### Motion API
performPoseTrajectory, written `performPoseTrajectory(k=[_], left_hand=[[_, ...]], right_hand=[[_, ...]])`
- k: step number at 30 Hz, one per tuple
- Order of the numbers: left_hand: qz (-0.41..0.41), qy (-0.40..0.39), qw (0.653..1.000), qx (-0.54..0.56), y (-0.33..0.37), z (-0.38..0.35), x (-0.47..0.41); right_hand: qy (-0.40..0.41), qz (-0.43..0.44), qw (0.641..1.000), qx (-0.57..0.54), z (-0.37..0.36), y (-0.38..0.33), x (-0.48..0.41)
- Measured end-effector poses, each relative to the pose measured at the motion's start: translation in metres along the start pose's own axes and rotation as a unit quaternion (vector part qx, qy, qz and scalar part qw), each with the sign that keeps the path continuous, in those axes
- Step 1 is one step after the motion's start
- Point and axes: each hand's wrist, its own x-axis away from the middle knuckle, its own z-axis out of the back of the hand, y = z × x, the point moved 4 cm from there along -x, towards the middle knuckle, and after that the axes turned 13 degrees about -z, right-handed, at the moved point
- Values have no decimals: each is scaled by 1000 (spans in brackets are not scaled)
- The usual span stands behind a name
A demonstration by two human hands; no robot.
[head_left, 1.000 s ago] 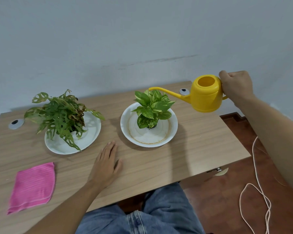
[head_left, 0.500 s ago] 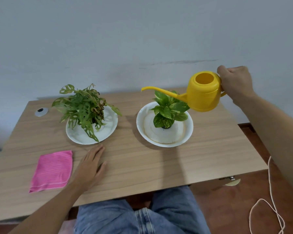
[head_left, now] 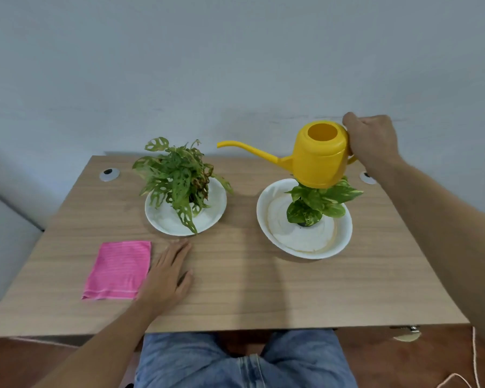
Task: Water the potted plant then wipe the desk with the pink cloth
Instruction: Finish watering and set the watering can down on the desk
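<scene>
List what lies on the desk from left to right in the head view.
Pink cloth → left hand → holey-leaved plant on its white plate → variegated plant in its white dish.

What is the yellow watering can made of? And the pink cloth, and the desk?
The yellow watering can looks like plastic: one even colour, smooth moulded body, soft sheen. The pink cloth looks like soft woven fabric, maybe microfibre: fine ribbed stripes and a stitched hem. The desk shows matte wood grain lines; it could be laminate rather than solid wood.
</scene>
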Motion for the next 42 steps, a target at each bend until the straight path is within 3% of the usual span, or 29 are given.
performPoseTrajectory(k=[22,30,42], left_hand=[[31,19,999,6,1,6,3],[28,21,999,-1,1,4,3],[29,23,999,-9,0,4,3]], right_hand=[[-86,70,994,19,-120,-74,12],[-97,87,991,39,-116,-70,13],[-49,58,996,35,-85,-51,-13]])
